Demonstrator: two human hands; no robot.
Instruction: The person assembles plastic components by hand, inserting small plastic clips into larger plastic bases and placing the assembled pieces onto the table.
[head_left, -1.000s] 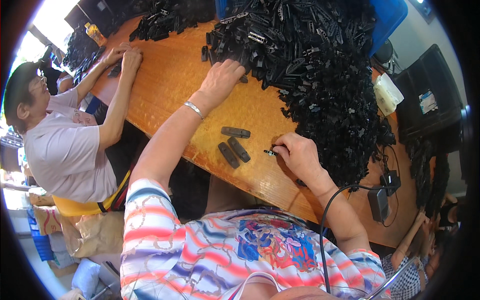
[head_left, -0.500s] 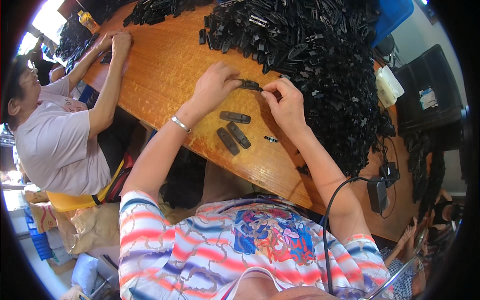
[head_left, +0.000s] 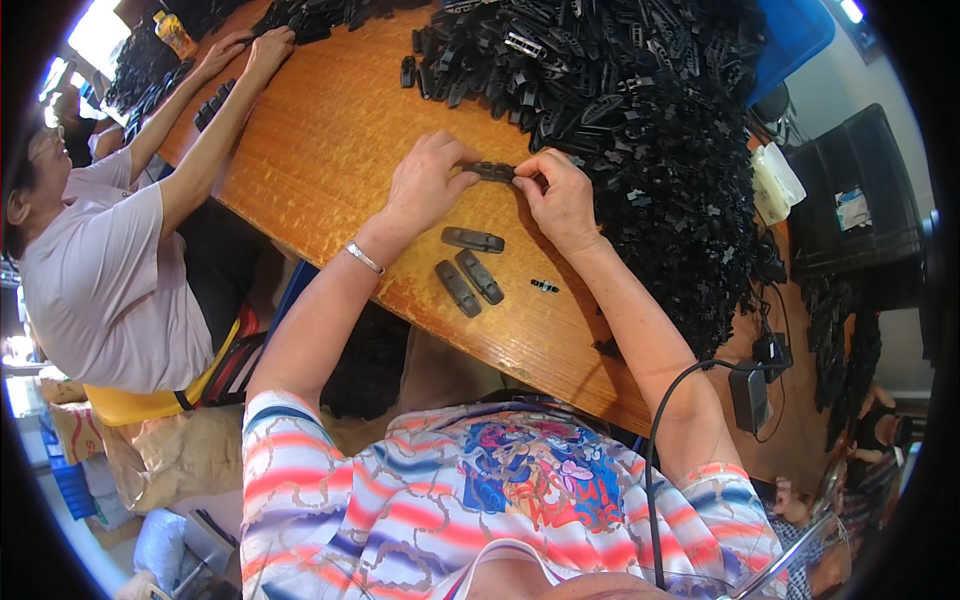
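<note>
A narrow dark plastic piece (head_left: 494, 171) is held level between my two hands, just above the table. My left hand (head_left: 428, 182) pinches its left end between thumb and fingers. At its right end are the thumb and fingertips of my right hand (head_left: 558, 200), also pinched; any smaller part between them is too hidden to make out. Nearer to me lie dark oblong plastic pieces with rounded ends: one crosswise (head_left: 473, 239), and a slanted pair, the right one (head_left: 480, 277) beside the left one (head_left: 459, 289). A tiny black part (head_left: 544, 286) rests below my right hand.
A large heap of small black plastic parts (head_left: 670, 200) covers the right side of the wooden table (head_left: 330, 130). Behind it stands a blue bin (head_left: 795, 45). A black cable (head_left: 652, 470) crosses near my right arm. At left, a co-worker's hands (head_left: 255, 50) reach toward another pile.
My right hand has shifted slightly left, closer to my left hand, with the dark piece still between them. The co-worker's hands have moved farther away and to the right, exposing several black pieces.
</note>
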